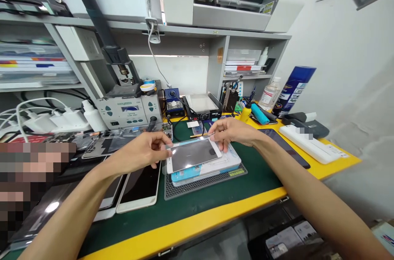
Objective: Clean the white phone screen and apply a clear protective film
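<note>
A thin tablet screen [193, 155] with a white border and dark face is held tilted between my two hands. My left hand [149, 149] pinches its left end between thumb and fingers. At the upper right corner, my right hand [229, 131] grips the edge with bent fingers. A see-through film seems to stick out past the left edge. Beneath the screen lies a flat blue-and-white box [184, 177], on a grey perforated mat [197, 191]. Left of the box, a white-framed tablet [140, 186] lies on the green work mat [191, 215].
A grey control station [127, 109] and a small blue soldering station [174, 102] stand behind. A blue spray can [294, 92], yellow bottle [245, 113] and long white device [309, 143] sit to the right. Phone parts [107, 145] crowd the left. Yellow edging [197, 225] marks the bench front.
</note>
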The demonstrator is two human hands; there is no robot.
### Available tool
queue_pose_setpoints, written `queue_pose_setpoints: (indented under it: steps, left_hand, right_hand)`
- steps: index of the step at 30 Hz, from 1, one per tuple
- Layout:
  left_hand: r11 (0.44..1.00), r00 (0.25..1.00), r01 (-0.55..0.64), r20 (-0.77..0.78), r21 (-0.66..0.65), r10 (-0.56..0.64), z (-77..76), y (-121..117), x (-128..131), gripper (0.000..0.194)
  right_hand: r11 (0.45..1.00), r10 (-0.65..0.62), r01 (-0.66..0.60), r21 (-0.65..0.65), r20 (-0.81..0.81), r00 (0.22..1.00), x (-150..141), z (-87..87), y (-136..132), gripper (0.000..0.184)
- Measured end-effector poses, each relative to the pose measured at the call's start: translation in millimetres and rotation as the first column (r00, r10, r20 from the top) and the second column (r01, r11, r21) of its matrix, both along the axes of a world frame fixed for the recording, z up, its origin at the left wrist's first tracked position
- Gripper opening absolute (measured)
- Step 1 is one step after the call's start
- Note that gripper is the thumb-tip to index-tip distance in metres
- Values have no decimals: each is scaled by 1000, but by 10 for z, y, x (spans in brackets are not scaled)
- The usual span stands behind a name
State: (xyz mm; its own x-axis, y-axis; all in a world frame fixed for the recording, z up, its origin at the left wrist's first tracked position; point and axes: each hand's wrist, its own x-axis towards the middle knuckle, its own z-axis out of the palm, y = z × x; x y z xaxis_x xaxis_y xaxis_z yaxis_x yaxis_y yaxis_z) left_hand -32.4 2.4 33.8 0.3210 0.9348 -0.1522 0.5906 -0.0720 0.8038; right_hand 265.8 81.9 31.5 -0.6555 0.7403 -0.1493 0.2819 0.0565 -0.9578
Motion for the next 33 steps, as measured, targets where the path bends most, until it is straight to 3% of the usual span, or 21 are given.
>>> queue_pose_setpoints:
  steps: [20, 33]
  left_hand:
    - [1000, 1000, -11, -11, 3, 11, 29, -16, 33, 30]
    - [1000, 1000, -5, 5, 1, 5, -35, 5, 13, 28]
  right_hand:
    - [1000, -10, 10, 11, -2, 1000, 0, 8, -9, 32]
    - [1000, -5, 5, 21, 33, 999, 10, 30, -23, 33]
